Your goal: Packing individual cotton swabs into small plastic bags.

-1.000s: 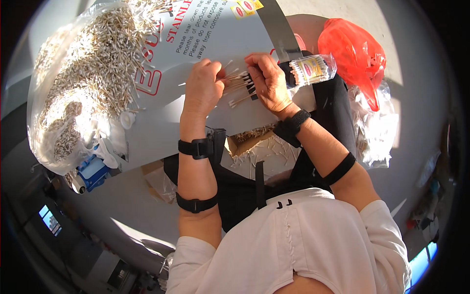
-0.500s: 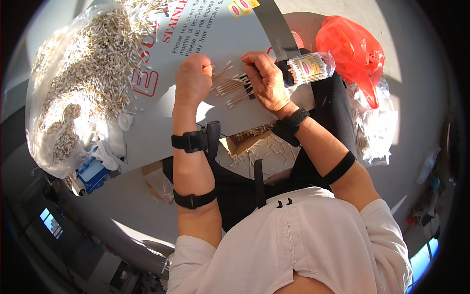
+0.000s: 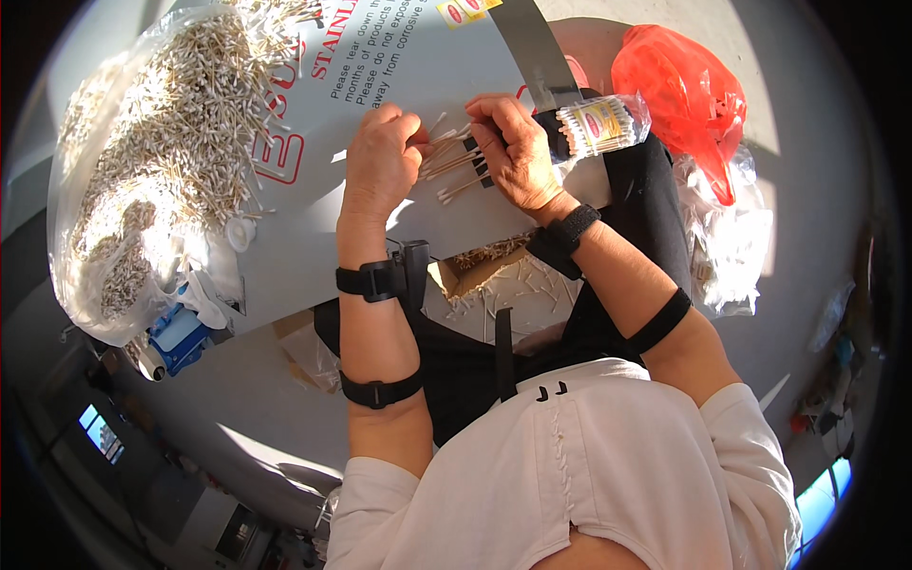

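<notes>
Between my hands, a loose group of wooden cotton swabs (image 3: pixel 454 167) lies on the grey tabletop, partly over a dark strip (image 3: pixel 486 175). My left hand (image 3: pixel 383 163) is closed at the left ends of these swabs, its thumb and fingers pinched together. Whatever is in that pinch is too small to make out. At the right ends, my right hand (image 3: pixel 520 160) has its thumb and forefinger curled together, and its fingertips hide what they may hold. Just right of it rests a clear pack of cotton swabs (image 3: pixel 597 127) with a yellow and red label.
A big clear bag heaped with cotton swabs (image 3: pixel 180 114) covers the table's left side. Small yellow labels (image 3: pixel 465 11) lie at the far edge. A red plastic bag (image 3: pixel 679 90) stands right, above clear plastic bags (image 3: pixel 727 237). Below the table edge, an open carton (image 3: pixel 475 275) holds swabs.
My left hand has shifted slightly right and down, and its fingers have turned toward the swabs. My right hand has barely moved.
</notes>
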`<move>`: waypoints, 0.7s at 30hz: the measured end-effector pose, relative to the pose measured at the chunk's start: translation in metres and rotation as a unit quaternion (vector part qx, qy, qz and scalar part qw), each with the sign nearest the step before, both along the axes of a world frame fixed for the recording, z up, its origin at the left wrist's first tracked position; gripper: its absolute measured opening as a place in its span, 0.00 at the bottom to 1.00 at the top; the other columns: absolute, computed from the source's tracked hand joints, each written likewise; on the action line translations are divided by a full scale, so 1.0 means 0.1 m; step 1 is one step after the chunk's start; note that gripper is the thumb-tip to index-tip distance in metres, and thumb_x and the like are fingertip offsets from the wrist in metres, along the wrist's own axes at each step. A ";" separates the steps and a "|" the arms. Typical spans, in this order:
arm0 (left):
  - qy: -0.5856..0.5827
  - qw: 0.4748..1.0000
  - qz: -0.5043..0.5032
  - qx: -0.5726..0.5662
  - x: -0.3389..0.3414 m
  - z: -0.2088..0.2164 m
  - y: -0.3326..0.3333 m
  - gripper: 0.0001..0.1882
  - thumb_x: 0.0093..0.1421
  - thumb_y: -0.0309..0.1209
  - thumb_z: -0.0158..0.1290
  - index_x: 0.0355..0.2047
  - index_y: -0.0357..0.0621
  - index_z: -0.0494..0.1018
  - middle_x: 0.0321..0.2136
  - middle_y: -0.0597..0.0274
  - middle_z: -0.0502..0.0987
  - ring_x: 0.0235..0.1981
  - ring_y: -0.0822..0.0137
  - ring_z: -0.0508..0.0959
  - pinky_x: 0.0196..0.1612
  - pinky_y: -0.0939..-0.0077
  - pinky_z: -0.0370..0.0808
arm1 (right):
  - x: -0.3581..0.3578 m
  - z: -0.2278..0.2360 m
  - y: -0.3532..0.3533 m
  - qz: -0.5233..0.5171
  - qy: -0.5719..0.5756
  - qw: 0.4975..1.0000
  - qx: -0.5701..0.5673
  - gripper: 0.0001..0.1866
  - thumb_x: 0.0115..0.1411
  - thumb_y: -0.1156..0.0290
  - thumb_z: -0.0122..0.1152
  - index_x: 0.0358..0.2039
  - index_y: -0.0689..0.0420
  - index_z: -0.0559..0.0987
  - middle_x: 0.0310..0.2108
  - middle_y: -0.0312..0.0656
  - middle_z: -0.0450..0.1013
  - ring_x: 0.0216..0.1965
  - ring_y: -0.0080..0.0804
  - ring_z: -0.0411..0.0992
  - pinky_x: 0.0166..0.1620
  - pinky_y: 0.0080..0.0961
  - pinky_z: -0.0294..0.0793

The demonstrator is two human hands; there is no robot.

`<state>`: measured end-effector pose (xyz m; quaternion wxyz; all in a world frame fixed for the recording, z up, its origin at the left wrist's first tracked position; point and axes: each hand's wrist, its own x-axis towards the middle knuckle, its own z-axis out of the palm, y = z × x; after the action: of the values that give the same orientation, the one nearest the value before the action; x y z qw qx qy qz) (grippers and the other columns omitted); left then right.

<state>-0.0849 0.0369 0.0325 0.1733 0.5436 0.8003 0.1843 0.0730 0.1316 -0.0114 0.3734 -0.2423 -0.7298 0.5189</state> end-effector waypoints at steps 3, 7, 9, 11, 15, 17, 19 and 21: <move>-0.044 0.999 0.012 0.021 -0.03 -0.04 0.00 0.05 0.48 0.18 0.55 0.26 0.36 0.70 0.29 0.59 0.71 0.33 0.56 0.74 0.35 0.64 0.72 | 0.01 -0.02 0.01 -0.003 -0.001 1.000 0.010 0.10 0.58 0.84 0.55 0.41 0.61 0.73 0.38 0.47 0.72 0.36 0.43 0.74 0.41 0.30 0.75; -0.091 0.991 0.092 0.023 -0.11 -0.09 0.01 0.03 0.50 0.19 0.54 0.24 0.39 0.72 0.27 0.58 0.72 0.35 0.55 0.74 0.37 0.62 0.73 | 0.00 -0.02 0.01 -0.001 -0.003 1.000 0.013 0.10 0.58 0.84 0.55 0.41 0.61 0.73 0.37 0.48 0.72 0.37 0.45 0.74 0.41 0.31 0.75; 0.002 0.993 0.115 0.030 -0.14 -0.13 -0.01 0.03 0.51 0.20 0.54 0.23 0.39 0.72 0.27 0.58 0.73 0.34 0.54 0.74 0.37 0.62 0.72 | -0.01 0.00 0.00 -0.002 -0.005 1.000 0.023 0.10 0.58 0.83 0.55 0.41 0.61 0.73 0.37 0.49 0.72 0.37 0.47 0.73 0.41 0.32 0.75; 0.016 0.995 0.096 0.027 -0.10 -0.14 0.02 0.03 0.50 0.20 0.54 0.22 0.38 0.72 0.27 0.58 0.74 0.34 0.54 0.74 0.36 0.61 0.72 | 0.00 -0.01 0.00 -0.006 -0.004 1.000 0.023 0.09 0.59 0.83 0.55 0.41 0.61 0.73 0.37 0.49 0.72 0.37 0.48 0.73 0.41 0.32 0.75; -0.013 0.998 0.056 -0.016 -0.01 -0.08 0.07 0.02 0.49 0.20 0.54 0.22 0.38 0.72 0.26 0.58 0.74 0.34 0.53 0.74 0.36 0.60 0.72 | 0.01 -0.01 0.01 -0.013 -0.011 1.000 0.026 0.09 0.60 0.83 0.54 0.41 0.61 0.73 0.37 0.49 0.72 0.37 0.48 0.73 0.42 0.32 0.74; -0.017 0.998 0.053 -0.027 0.01 -0.05 0.09 0.02 0.49 0.19 0.53 0.22 0.38 0.72 0.26 0.58 0.74 0.35 0.53 0.74 0.36 0.59 0.72 | 0.02 0.00 0.01 -0.013 -0.011 1.000 0.022 0.09 0.60 0.83 0.55 0.41 0.61 0.73 0.37 0.49 0.72 0.38 0.48 0.73 0.42 0.32 0.74; -0.021 0.998 0.051 -0.038 0.00 -0.06 0.08 0.02 0.49 0.19 0.52 0.23 0.38 0.72 0.26 0.58 0.74 0.35 0.53 0.74 0.36 0.59 0.72 | 0.01 0.00 0.01 -0.011 -0.010 1.000 0.018 0.09 0.60 0.83 0.55 0.41 0.61 0.73 0.37 0.49 0.72 0.38 0.48 0.73 0.42 0.32 0.74; 0.024 0.998 0.059 0.009 -0.03 -0.11 0.09 0.02 0.50 0.19 0.51 0.24 0.39 0.72 0.26 0.57 0.74 0.35 0.52 0.74 0.36 0.59 0.72 | -0.01 0.00 0.00 -0.015 0.001 0.999 0.029 0.09 0.59 0.83 0.55 0.41 0.61 0.73 0.38 0.49 0.72 0.38 0.48 0.73 0.42 0.32 0.74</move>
<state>-0.0874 0.0455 0.0218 0.1382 0.5013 0.8331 0.1885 0.0717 0.1315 -0.0115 0.3890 -0.2419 -0.7405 0.4917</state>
